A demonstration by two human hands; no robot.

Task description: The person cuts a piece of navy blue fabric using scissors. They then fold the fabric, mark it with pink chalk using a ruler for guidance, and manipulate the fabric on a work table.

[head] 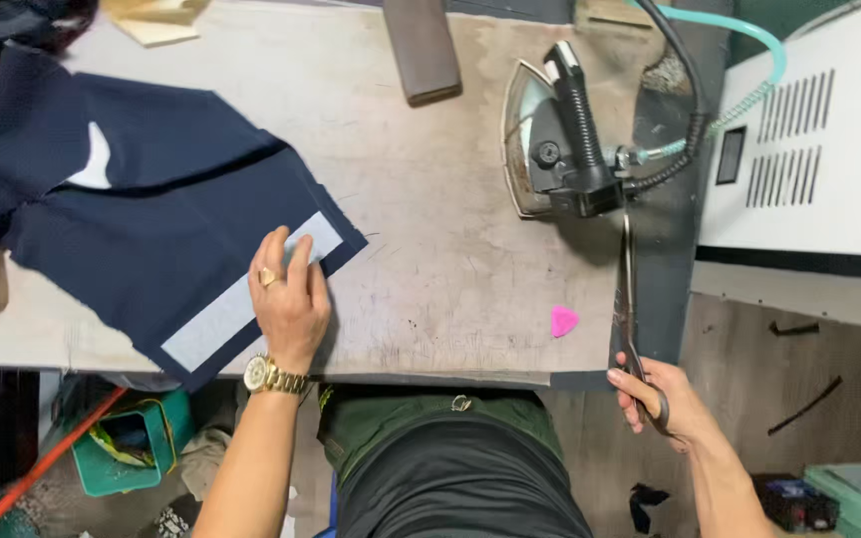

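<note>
Head view, looking straight down: at the lower right of the frame the right hand (662,399) is clenched around the handles of a pair of scissors (630,299), whose long closed blades point up the frame along the right edge of the worn pressing table (430,229), their tips close to the iron. At lower centre-left the left hand (289,295), with a ring and a gold watch (269,376) at the wrist, lies flat and released, fingers spread, pressing on a pale grey strip of interfacing (241,304) that runs slantwise along the lower edge of a piece of navy cloth (142,219). That cloth spreads from the middle of the frame to the upper left, with a small white patch showing near its upper fold. Between the two hands, near the table's front edge, lies a small pink piece of tailor's chalk (563,321), apart from both. Farther up, right of centre, a steam iron (555,134) rests on the table with a black hose and a green tube leading off to the upper right. A white vented machine box (809,139) fills the upper right corner, and a dark wooden block (423,50) lies at the top centre.
</note>
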